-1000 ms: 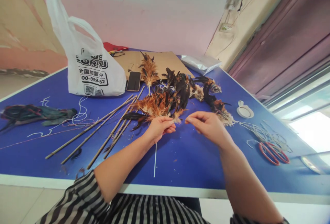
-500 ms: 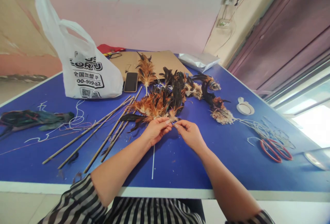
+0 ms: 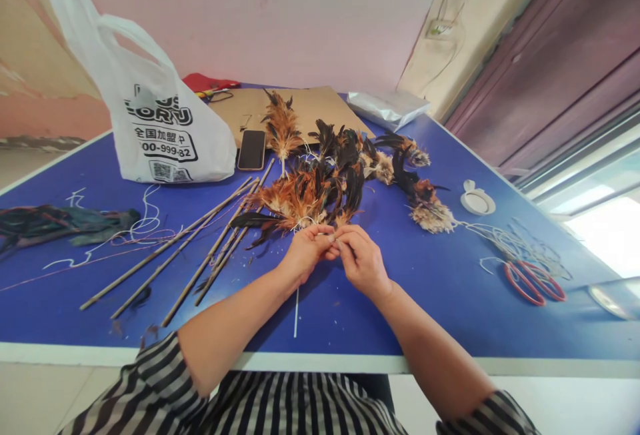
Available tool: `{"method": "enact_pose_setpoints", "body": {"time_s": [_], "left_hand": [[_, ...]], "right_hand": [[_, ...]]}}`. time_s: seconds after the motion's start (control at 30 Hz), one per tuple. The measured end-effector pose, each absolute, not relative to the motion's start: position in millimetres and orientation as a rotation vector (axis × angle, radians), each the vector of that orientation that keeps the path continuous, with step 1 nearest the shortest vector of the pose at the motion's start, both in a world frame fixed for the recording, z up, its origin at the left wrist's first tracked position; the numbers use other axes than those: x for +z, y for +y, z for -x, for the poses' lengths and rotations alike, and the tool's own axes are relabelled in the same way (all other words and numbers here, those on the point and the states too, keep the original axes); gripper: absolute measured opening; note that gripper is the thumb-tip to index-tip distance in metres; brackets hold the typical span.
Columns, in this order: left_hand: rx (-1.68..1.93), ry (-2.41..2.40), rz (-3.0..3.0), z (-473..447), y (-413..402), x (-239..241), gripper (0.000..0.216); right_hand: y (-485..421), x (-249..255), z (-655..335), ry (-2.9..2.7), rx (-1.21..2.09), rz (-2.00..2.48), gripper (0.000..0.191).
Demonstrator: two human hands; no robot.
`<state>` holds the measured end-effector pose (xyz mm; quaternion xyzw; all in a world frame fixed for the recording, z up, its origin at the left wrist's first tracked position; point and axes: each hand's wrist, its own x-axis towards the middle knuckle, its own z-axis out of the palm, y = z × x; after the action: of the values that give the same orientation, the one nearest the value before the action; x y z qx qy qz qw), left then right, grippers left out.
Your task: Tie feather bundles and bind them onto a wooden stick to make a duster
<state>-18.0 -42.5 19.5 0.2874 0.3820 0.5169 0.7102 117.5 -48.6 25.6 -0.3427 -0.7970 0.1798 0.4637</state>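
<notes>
Near the middle of the table, my left hand (image 3: 311,249) is closed in a pinch at the base of a feather bunch (image 3: 354,191) with dark, upward-pointing plumes. My right hand (image 3: 364,260) meets it there, its thumb and fingers pressed together at the same spot. Whatever lies between those fingertips is too small and covered to make out. Just beyond the left hand spreads a larger pile of orange-brown feathers (image 3: 295,195), with a loop of white string (image 3: 304,223) at its near edge.
Thin sticks (image 3: 200,258) lie left of my hands, beside a white plastic bag (image 3: 170,128) and a phone (image 3: 251,150). More feather bunches (image 3: 430,211) lie to the right, with red-handled scissors (image 3: 533,283), string (image 3: 505,245) and a tape roll (image 3: 477,201). Cardboard (image 3: 325,105) lies behind.
My right hand has moved in against the left, and its fingers have curled closer around the feather base. The view has shifted slightly; the objects on the table stay in place.
</notes>
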Motion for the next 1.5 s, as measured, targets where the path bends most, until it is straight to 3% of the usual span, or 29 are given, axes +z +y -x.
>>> {"method": "enact_pose_setpoints", "body": {"time_s": [0.8,1.27,1.5], "left_hand": [[0.867,1.03,-0.788,21,-41,21,0.02],[0.565,1.064,-1.044,37,-43,34,0.034],[0.649,1.137,-1.499,58,-47,37,0.018]], "right_hand": [[-40,24,-134,-2.219,0.584,0.992,0.016],[-30,11,-139,-1.984,1.04,1.098,0.015],[-30,11,-137,-1.836,1.281,1.106,0.011]]}}
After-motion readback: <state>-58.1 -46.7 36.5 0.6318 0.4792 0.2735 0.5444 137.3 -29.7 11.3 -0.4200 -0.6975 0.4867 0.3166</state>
